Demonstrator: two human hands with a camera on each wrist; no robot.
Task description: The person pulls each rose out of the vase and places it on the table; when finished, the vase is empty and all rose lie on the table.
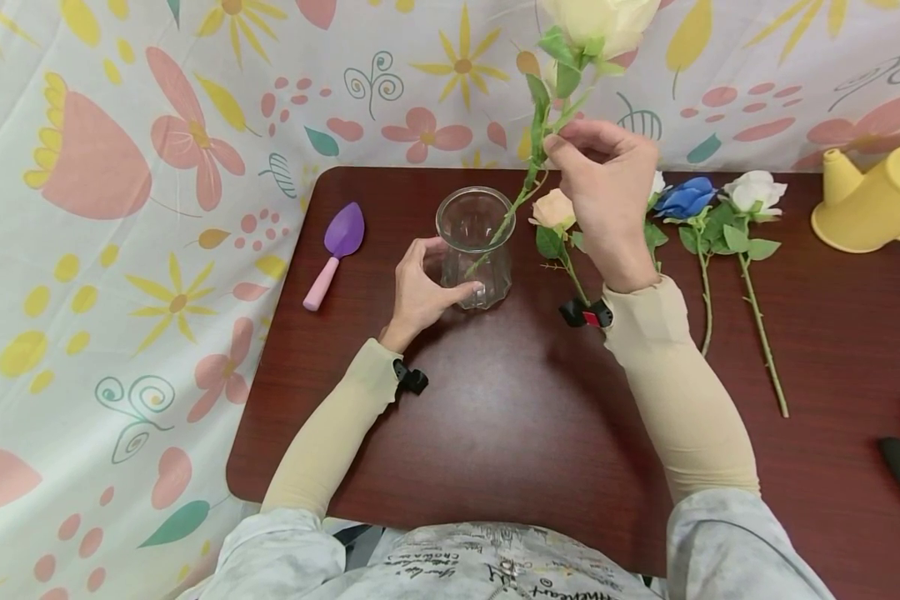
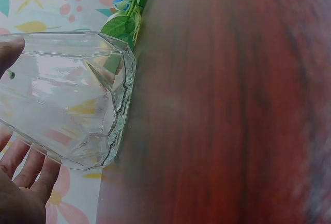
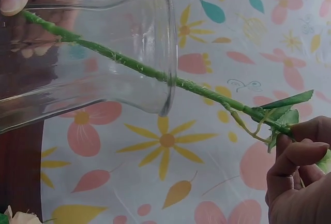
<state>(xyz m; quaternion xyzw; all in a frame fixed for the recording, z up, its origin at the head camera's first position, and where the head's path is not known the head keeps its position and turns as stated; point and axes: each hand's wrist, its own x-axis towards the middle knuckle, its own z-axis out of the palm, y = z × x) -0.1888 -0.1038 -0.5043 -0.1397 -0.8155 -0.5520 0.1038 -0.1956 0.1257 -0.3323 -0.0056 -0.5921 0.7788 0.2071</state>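
While the vase (image 1: 474, 248) sits mid-table with bare wood in front, left hand (image 1: 420, 292) wraps it, right hand (image 1: 607, 200) pinches a rose stem (image 1: 521, 196) slanting into its mouth

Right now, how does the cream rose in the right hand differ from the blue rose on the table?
The cream rose is held nearly upright by the right hand, its stem inside the glass vase; the blue rose lies flat on the table, untouched. The cream bloom looks larger. Both have green leaves and stems.
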